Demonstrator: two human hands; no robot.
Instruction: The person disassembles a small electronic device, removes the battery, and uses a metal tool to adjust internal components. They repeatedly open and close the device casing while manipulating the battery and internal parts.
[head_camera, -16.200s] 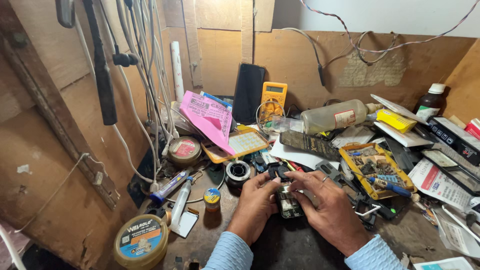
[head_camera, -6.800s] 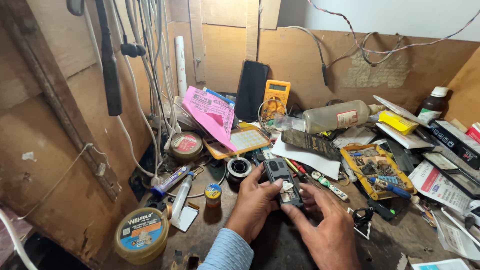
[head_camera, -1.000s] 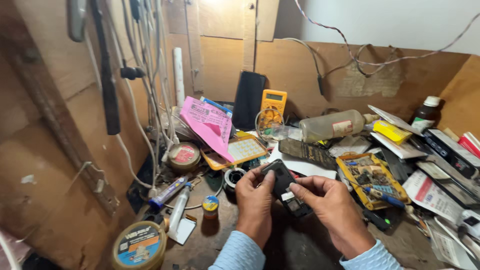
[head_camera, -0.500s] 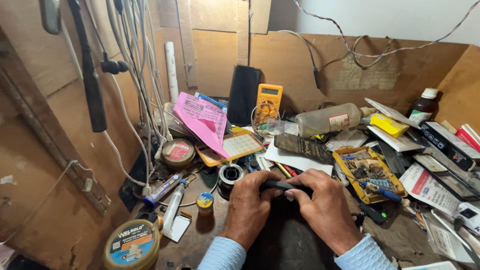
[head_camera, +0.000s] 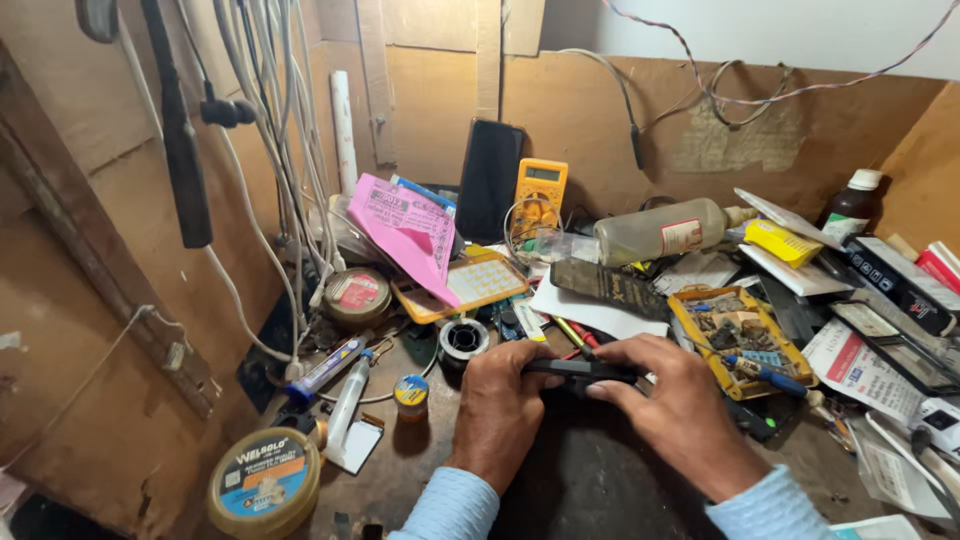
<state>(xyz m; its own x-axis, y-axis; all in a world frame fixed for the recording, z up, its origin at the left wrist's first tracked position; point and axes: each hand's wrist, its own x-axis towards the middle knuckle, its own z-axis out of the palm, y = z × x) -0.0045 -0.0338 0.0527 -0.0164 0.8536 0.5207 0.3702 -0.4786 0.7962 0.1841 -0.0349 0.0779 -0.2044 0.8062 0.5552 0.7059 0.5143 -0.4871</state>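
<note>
Brown board walls (head_camera: 600, 110), hanging white cables (head_camera: 270, 120), cluttered workbench (head_camera: 400, 480)

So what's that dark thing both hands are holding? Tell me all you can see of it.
The dark device is a slim, black, flat slab, likely a phone, seen edge-on and lying level just above the workbench. It looks like plastic or glass, though the surface is too dark to tell. The left hand pinches its left end and the right hand covers its right end, fingers curled over the top edge. Its screen side is not visible.
</note>
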